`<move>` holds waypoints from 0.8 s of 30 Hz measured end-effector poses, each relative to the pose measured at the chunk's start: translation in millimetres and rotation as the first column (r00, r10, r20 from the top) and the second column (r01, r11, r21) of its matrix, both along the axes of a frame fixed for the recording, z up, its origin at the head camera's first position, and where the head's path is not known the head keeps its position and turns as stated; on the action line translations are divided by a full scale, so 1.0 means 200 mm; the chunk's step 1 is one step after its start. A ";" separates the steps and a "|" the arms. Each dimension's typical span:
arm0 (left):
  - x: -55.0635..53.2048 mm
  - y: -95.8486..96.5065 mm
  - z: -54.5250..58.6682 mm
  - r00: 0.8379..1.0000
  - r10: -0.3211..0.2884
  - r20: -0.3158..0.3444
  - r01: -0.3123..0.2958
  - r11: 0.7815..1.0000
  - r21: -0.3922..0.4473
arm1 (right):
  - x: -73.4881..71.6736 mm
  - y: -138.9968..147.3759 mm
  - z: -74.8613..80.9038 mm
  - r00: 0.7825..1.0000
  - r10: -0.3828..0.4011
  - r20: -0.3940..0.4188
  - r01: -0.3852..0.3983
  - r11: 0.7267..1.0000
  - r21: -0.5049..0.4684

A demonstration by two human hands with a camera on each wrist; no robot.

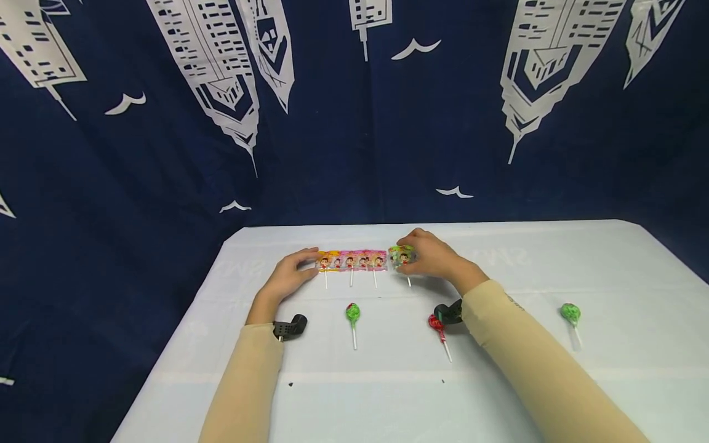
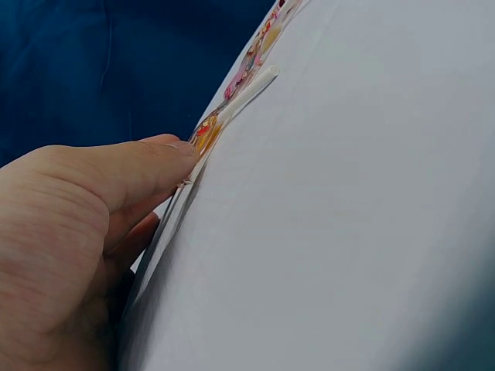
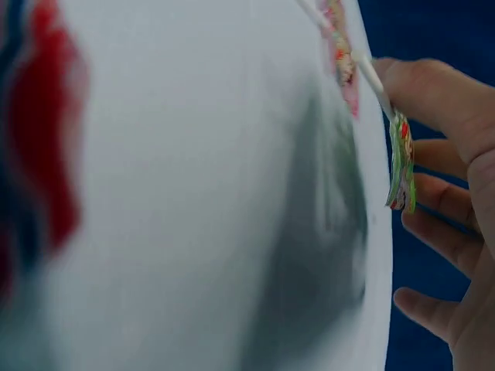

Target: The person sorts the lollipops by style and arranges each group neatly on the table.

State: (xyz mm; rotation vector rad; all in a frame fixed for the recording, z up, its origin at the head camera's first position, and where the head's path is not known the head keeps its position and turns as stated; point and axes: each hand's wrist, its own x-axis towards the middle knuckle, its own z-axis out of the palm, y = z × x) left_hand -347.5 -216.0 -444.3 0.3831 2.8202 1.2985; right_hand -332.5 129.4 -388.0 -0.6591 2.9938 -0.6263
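Note:
On the white table lies a row of flat-wrapped lollipops with cartoon figures: an orange one (image 1: 330, 261) at the left end, then pink ones (image 1: 362, 260), their sticks toward the near side. My left hand (image 1: 290, 274) pinches the left edge of the orange lollipop, with the thumb (image 2: 158, 166) on its wrapper in the left wrist view. At the row's right end my right hand (image 1: 434, 255) holds a green flat-wrapped lollipop (image 3: 401, 162) between thumb and fingers, a little off the table. A narrow gap separates it from the pink wrapper.
Nearer on the table lie a round green lollipop (image 1: 352, 312), a red one (image 1: 436, 322) close to the right wrist's camera, and another green one (image 1: 570, 312) at far right. Small dark specks dot the front. A dark blue curtain (image 1: 354, 154) hangs behind.

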 end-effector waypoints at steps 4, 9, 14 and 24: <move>0.00 0.00 0.00 1.000 -0.006 -0.008 0.006 1.000 0.000 | -0.03 -0.03 -0.02 1.000 -0.002 -0.002 0.002 1.000 0.028; -0.01 0.00 0.01 1.000 -0.007 -0.011 0.007 1.000 0.001 | -0.05 -0.04 -0.03 1.000 -0.021 0.004 0.021 0.999 0.040; -0.01 0.00 0.01 1.000 -0.005 -0.009 0.005 1.000 -0.002 | -0.06 -0.05 -0.03 0.999 -0.026 0.022 0.025 0.998 0.058; -0.02 0.00 0.00 1.000 0.007 0.013 -0.007 1.000 0.001 | -0.07 -0.07 -0.05 0.998 -0.032 0.058 0.026 0.994 0.104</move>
